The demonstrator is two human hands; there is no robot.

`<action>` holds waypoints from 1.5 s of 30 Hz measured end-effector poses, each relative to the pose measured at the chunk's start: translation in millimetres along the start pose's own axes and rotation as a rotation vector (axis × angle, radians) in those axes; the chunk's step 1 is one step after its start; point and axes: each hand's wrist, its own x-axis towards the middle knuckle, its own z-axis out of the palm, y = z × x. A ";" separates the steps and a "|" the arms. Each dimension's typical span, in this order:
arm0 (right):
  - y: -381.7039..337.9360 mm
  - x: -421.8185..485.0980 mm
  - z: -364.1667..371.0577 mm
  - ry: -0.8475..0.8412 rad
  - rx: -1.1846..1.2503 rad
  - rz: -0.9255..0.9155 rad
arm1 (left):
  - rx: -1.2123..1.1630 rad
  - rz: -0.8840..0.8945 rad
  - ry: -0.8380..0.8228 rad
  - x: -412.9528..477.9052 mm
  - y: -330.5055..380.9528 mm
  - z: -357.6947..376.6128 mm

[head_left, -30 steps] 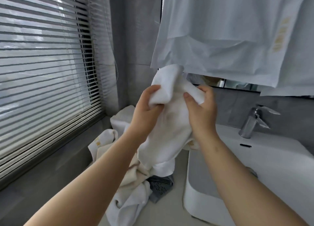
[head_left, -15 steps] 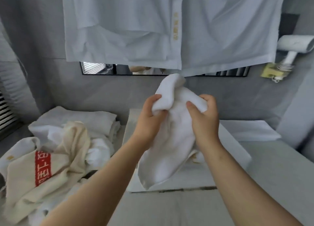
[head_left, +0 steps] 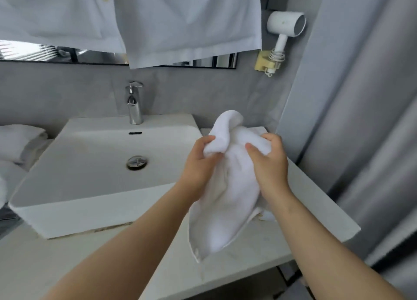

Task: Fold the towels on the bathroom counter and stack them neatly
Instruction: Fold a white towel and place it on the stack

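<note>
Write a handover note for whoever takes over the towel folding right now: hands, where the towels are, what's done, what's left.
Left hand: grips the top edge of the crumpled white terry towel.
Right hand: grips the same edge, close beside the left.
The towel hangs bunched and unfolded over the pale stone counter, right of the white rectangular basin.
Done: other white towels lie left of the basin. The top one looks folded, but most are out of frame.
Left: open and fold the held towel, then stack it.
</note>
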 end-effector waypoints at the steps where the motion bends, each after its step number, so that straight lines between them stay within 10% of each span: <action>1: 9.2 5.6 -9.7 0.010 -0.022 0.016 | 0.015 -0.020 -0.015 5.3 -5.7 11.1; 21: 136.8 157.0 -53.4 0.002 -0.406 0.109 | 0.278 -0.240 -0.098 168.8 -101.2 112.1; 45: 247.5 188.4 -62.9 -0.893 -0.591 0.301 | 0.800 -0.520 0.044 146.4 -182.7 136.3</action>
